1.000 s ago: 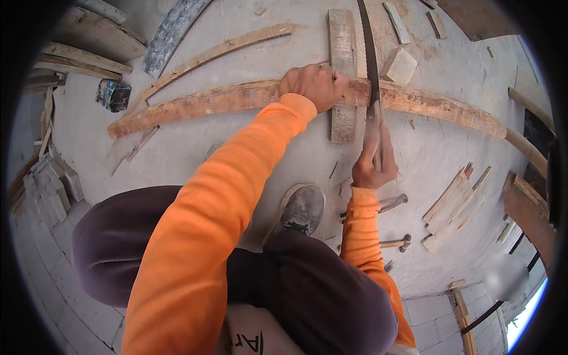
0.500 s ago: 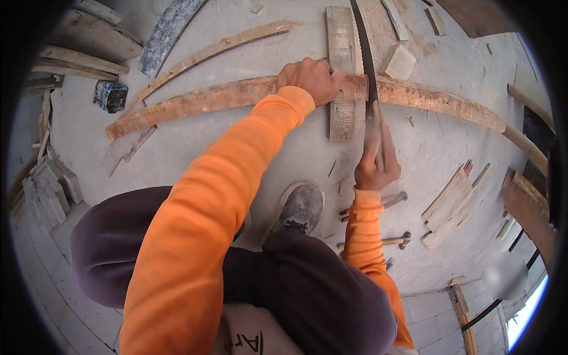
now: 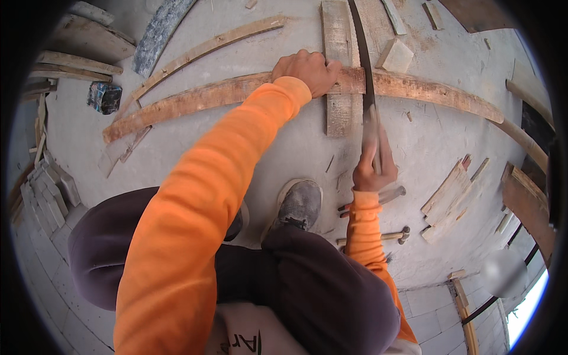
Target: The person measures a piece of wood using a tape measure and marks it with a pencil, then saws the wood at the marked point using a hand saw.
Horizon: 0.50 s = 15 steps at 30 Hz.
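My left hand [image 3: 306, 72] is closed over a long wooden plank [image 3: 195, 105], pressing it onto a shorter board [image 3: 339, 118] that lies crosswise beneath. In my right hand [image 3: 375, 168] is the handle of a handsaw, its dark toothed blade [image 3: 365, 50] pointing away from me. The blade crosses the plank just right of the shorter board, close to my left hand. The saw's handle is partly smeared by motion. How deep the blade sits in the wood I cannot make out.
A wood block [image 3: 395, 56] lies beyond the plank. Near my right forearm are a hammer [image 3: 404, 235] and another tool [image 3: 393, 194]. Wood scraps [image 3: 447, 198] lie to the right, a thin strip [image 3: 213, 50] and a grey board [image 3: 160, 38] at far left. My shoe [image 3: 300, 204] is below.
The saw in my right hand has come slightly toward me against the plank. My left hand keeps its hold on the plank. The whole view has shifted a little.
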Tool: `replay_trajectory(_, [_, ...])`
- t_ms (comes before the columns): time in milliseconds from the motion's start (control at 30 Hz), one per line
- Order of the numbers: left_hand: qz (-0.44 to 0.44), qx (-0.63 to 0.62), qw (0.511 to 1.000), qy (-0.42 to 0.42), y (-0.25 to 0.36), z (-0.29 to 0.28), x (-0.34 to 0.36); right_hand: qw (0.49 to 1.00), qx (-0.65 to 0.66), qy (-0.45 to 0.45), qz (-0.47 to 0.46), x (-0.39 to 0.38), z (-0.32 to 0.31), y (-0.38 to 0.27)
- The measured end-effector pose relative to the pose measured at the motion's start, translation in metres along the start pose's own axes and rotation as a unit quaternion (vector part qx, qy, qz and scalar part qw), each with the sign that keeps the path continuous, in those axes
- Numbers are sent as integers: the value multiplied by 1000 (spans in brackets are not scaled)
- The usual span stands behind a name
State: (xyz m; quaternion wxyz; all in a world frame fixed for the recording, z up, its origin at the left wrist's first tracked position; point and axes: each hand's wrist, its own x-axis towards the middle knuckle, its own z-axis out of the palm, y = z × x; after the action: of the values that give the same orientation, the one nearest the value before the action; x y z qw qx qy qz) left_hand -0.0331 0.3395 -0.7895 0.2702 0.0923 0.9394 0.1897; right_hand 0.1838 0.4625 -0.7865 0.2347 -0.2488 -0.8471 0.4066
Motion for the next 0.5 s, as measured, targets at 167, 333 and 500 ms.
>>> replay_trajectory(167, [-15,19,1000,1,-16,-2,-4,1000,8,-20,13,-15,8,-4])
replay_trajectory(333, [-13,-4,1000,-23,4,-8,-1,998,-43,-14,36,-143,-99,15])
replay_trajectory(500, [7,14,1000,-18,2,-8,-1,1000,-6,26,-14,-17,-1,5])
